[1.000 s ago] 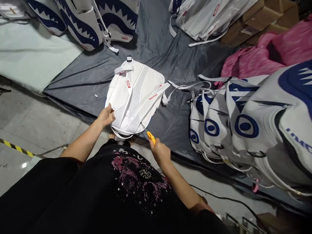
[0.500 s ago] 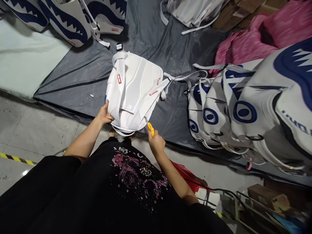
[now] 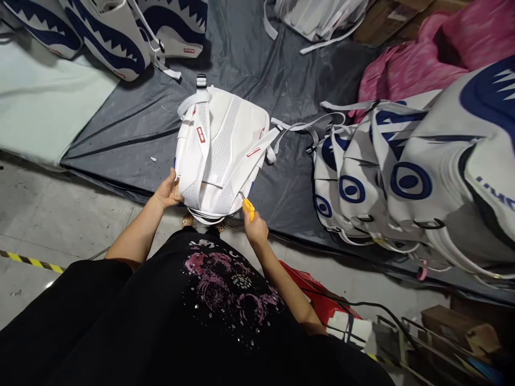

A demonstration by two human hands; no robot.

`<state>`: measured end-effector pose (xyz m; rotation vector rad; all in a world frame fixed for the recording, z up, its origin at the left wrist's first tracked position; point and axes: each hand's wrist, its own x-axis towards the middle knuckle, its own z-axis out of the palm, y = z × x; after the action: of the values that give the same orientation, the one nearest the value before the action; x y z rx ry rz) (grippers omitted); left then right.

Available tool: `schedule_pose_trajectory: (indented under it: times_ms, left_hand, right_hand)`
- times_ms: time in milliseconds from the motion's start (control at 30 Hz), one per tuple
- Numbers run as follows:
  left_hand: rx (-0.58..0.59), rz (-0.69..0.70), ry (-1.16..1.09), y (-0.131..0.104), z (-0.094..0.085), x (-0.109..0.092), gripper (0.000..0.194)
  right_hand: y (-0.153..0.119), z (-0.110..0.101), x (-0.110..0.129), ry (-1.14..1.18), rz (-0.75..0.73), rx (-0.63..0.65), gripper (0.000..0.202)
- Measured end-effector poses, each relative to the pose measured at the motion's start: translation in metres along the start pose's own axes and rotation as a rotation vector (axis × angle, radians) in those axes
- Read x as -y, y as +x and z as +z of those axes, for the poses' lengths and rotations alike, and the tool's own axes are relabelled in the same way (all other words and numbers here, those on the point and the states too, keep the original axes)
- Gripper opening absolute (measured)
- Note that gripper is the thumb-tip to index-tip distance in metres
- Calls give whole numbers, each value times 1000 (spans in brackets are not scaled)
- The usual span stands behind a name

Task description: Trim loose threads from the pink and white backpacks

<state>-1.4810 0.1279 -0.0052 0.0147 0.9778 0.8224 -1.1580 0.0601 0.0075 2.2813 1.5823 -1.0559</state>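
Observation:
A white backpack [image 3: 219, 145] lies on the grey sheet, its back panel and shoulder straps facing up. Red labels mark both straps. My left hand [image 3: 168, 192] grips the bag's lower left side, some fingers hidden against it. In my right hand [image 3: 256, 228] is a small yellow-handled tool [image 3: 248, 208] with a thin metal tip, its exact kind unclear. That tip meets the bag's lower right edge, near the bottom of the right strap. A loose webbing strap [image 3: 298, 126] trails to the right from the bag.
White-and-blue backpacks [image 3: 406, 177] stand in a row at the right, with more bags [image 3: 108, 40] at the upper left. Another white bag [image 3: 317, 19] lies at the back. Pink fabric [image 3: 414, 69] and cardboard boxes [image 3: 382, 24] sit behind. Below right is a red object [image 3: 317, 297].
My left hand has shifted slightly left and down along the bag's side. The yellow tool has turned a little, showing a broader handle. The left strap's upper end has moved slightly.

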Motion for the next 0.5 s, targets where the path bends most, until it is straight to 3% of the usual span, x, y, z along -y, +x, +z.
schedule_pose_trajectory:
  times_ms: [100,233,400,500]
  left_hand:
    - [33,-22,1,9,-10,-1,73]
    - [60,-26,-78,22,-23,-3,56]
    - [71,-23,-83,25,-26,-4,41]
    - [95,-10,-80,24,-25,-2,40]
  right_hand:
    - [-1,10,-3,340,-68,84,54]
    - [-3,27,7,663,-151,194,58]
    - [1,26,9,793,-190,238,50]
    - [-1,21,0,775,-131,154,45]
